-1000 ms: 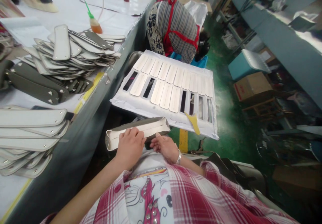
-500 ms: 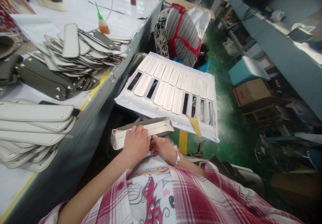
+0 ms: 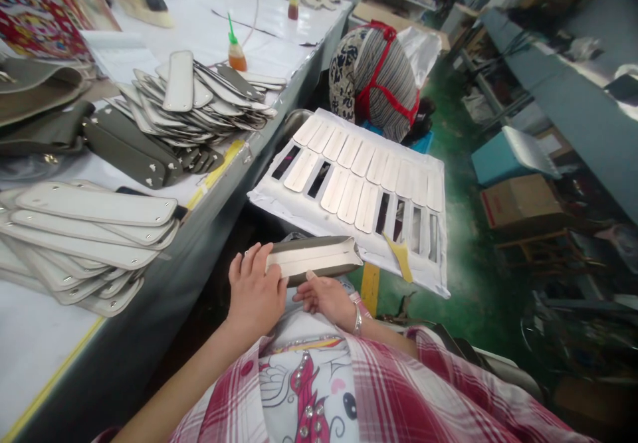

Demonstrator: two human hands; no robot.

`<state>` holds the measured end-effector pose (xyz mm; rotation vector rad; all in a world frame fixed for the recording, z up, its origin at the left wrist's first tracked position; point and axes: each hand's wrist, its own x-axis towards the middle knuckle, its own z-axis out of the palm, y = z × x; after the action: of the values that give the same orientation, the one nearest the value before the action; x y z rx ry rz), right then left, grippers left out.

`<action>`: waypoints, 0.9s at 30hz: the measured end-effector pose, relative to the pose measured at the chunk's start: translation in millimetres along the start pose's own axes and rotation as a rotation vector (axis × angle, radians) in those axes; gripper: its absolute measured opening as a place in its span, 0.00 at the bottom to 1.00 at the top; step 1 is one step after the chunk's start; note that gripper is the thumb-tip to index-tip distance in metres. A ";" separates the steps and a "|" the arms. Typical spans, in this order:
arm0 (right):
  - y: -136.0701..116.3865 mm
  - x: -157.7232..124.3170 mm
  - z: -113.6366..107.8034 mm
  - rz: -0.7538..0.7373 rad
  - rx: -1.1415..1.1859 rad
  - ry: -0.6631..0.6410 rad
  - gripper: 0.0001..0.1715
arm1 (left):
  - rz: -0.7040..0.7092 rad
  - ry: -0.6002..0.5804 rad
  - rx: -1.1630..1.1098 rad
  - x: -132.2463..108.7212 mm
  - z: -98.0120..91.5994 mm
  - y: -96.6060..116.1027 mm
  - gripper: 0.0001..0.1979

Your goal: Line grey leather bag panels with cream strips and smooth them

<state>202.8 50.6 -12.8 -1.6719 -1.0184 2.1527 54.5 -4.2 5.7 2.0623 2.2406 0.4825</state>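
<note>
A dark olive bag piece (image 3: pixel 299 275) with a long off-white panel (image 3: pixel 319 254) facing up lies across my lap. A thin line runs along the panel. My left hand (image 3: pixel 256 287) is laid over the left end, fingers spread, hiding that end. At the near dark edge is my right hand (image 3: pixel 326 299), its thumb on the edge and its other fingers curled below. Just beyond stands a white-covered board (image 3: pixel 309 205) bearing rows of off-white strips (image 3: pixel 339 190) and several dark slots. A yellow piece (image 3: pixel 399 257) rests on its near edge.
On the left table (image 3: pixel 44 343) are stacked pale straps (image 3: pixel 94 210), a heap of pale strips (image 3: pixel 199 101), olive straps (image 3: pixel 127 147) and a green-tipped glue bottle (image 3: pixel 236 54). A striped bundle with red ties (image 3: pixel 391 81) sits behind the board. Cardboard box (image 3: pixel 521 200) on the right.
My left hand has slid left along the panel to its end, and its fingers have spread. My right hand stays at the near edge, now apart from the left. The view has shifted.
</note>
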 end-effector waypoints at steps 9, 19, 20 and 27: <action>3.5 4.1 17.0 0.003 -0.055 -0.047 0.27 | -0.053 -0.025 -0.051 -8.3 -2.2 -11.0 0.07; 5.5 6.6 40.7 0.000 -0.135 -0.107 0.31 | -0.068 0.017 -0.159 -14.9 2.5 -28.8 0.05; 4.5 6.7 44.5 -0.005 -0.147 -0.119 0.31 | -0.060 0.017 -0.180 -14.7 2.6 -30.8 0.06; 10.2 7.3 63.2 -0.049 -0.163 -0.206 0.29 | -0.145 0.001 -0.381 -16.8 -8.1 -30.5 0.06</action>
<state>144.6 23.3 -18.2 -1.4944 -1.3095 2.3015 24.8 -23.9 2.5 1.6996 2.0788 0.8224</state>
